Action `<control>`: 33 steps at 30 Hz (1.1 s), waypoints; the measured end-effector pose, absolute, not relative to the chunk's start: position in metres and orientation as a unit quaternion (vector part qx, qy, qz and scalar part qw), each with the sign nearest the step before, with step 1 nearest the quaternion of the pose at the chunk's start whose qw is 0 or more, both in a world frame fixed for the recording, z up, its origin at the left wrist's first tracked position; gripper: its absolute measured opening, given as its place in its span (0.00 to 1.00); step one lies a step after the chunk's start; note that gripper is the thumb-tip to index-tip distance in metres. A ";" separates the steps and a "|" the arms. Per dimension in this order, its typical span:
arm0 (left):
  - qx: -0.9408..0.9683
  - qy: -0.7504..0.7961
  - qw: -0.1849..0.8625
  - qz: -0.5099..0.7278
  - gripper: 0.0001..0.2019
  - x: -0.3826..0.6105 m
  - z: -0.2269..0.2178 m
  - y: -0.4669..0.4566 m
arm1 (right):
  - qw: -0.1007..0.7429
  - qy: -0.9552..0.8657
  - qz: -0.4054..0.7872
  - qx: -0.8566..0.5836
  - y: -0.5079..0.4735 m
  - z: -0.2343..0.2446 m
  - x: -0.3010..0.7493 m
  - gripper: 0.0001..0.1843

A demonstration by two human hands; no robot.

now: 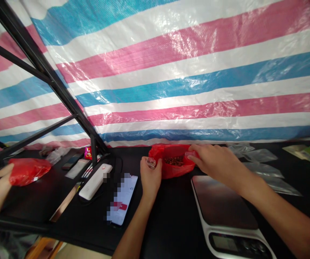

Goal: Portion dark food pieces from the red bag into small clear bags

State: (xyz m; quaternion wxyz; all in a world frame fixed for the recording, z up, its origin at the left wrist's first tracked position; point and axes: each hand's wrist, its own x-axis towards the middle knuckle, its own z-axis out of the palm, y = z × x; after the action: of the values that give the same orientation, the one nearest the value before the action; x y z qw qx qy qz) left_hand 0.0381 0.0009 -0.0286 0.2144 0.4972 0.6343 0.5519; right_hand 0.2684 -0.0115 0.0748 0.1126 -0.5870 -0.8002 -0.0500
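Note:
A red plastic bag (178, 174) lies with its mouth wide on the black table, small brown bean-like pieces (173, 160) inside. At its left edge, my left hand (151, 176) is closed around a small clear plastic container (151, 163), its shape partly hidden by the fingers. From the right, my right hand (211, 158) reaches the bag's rim. Its thumb and fingers pinch a small see-through piece (191, 154), pinkish against the red; its kind is unclear. Below my right forearm sits a kitchen scale (222, 201) with a metal plate.
A lit phone (124, 201) and a white power bank (95, 181) lie left of my hands. Clear plastic bags (261, 154) rest at right. A black metal frame (63, 97) crosses the left side. Beyond it, another person's hand (2, 180) holds a red bag (29, 171).

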 end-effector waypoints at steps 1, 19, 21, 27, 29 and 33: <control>0.505 0.646 0.208 0.533 0.13 0.039 -0.027 -0.001 | 0.105 -0.797 -0.059 -0.592 -0.014 0.079 0.267 0.15; 0.572 0.658 0.254 0.418 0.16 0.034 -0.037 -0.001 | 0.022 -0.868 -0.015 -0.495 0.014 0.028 0.243 0.11; 0.580 0.642 0.263 0.426 0.16 0.034 -0.039 0.001 | 0.014 -0.863 0.005 -0.505 0.018 0.023 0.247 0.11; 0.589 0.661 0.068 0.460 0.10 0.041 -0.025 -0.010 | -0.022 -0.849 0.037 -0.526 0.019 0.020 0.257 0.18; 0.603 0.646 0.041 0.466 0.09 0.044 -0.020 -0.015 | -0.021 -0.850 0.018 -0.527 0.017 0.022 0.257 0.16; 0.692 0.602 0.092 0.387 0.09 0.052 -0.020 -0.020 | 0.012 -0.846 -0.021 -0.533 0.014 0.028 0.248 0.14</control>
State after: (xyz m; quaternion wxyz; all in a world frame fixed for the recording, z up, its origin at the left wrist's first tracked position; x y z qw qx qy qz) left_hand 0.0521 -0.0199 -0.0199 0.0919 0.6925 0.6016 0.3874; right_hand 0.2483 0.0145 0.0276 0.0123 -0.5326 -0.8460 -0.0209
